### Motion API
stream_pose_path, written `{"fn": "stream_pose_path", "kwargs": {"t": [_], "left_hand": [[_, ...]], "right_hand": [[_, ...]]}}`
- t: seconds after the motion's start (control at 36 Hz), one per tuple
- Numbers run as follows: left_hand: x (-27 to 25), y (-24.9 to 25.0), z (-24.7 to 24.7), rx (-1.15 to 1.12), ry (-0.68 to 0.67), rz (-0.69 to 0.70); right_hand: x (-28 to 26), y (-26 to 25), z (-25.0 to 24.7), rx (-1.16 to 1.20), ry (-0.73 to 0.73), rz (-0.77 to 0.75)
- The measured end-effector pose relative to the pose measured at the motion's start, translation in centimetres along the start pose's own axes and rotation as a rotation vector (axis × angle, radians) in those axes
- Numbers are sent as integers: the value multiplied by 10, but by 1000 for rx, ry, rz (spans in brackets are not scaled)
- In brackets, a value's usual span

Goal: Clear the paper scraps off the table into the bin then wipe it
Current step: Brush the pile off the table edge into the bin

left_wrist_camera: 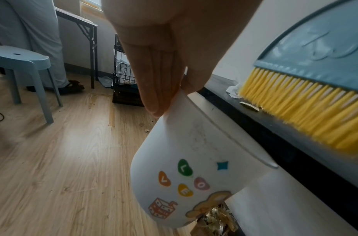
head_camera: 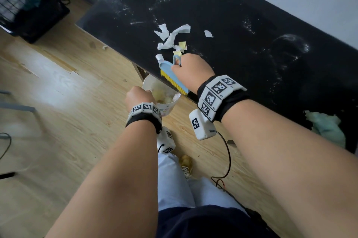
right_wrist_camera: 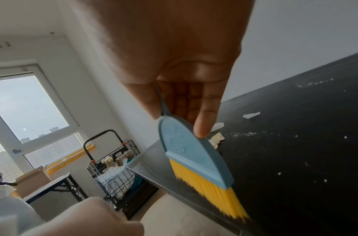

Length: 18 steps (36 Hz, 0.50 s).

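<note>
White and yellow paper scraps (head_camera: 172, 38) lie in a cluster on the black table (head_camera: 242, 30), one more scrap (head_camera: 208, 33) a little to the right. My right hand (head_camera: 190, 68) grips the handle of a blue hand brush (head_camera: 174, 77) with yellow bristles (right_wrist_camera: 212, 190) that sit at the table's near edge. Just below that edge my left hand (head_camera: 138, 95) pinches the rim of a small white bin (head_camera: 164, 94), which hangs tilted and has stickers (left_wrist_camera: 184, 178) on its side. Paper bits lie inside the bin.
White dust streaks (head_camera: 288, 51) cover the tabletop. A pale green cloth (head_camera: 327, 127) lies at the table's right end. A black wire cart (head_camera: 25, 3) stands on the wooden floor at far left, a blue stool (left_wrist_camera: 22, 63) further off. Cables (head_camera: 226, 160) trail near my legs.
</note>
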<state>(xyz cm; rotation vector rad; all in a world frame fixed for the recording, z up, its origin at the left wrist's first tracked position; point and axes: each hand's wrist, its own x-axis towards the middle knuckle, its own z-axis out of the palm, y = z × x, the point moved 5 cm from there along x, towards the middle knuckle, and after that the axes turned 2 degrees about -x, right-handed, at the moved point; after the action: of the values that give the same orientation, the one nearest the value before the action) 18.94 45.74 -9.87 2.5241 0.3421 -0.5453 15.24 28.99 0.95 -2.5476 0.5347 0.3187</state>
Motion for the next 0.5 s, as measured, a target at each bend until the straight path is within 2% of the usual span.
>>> {"fn": "stream_pose_path", "kwargs": {"t": [0.17, 0.25, 0.5], "left_hand": [[5, 0, -6, 1, 14, -8], [9, 0, -8, 12, 11, -15], [24, 0, -10, 35, 2, -22]], "right_hand": [[12, 8, -25, 134, 247, 8], [24, 16, -36, 86, 345, 23], [70, 25, -46, 47, 461, 53]]}}
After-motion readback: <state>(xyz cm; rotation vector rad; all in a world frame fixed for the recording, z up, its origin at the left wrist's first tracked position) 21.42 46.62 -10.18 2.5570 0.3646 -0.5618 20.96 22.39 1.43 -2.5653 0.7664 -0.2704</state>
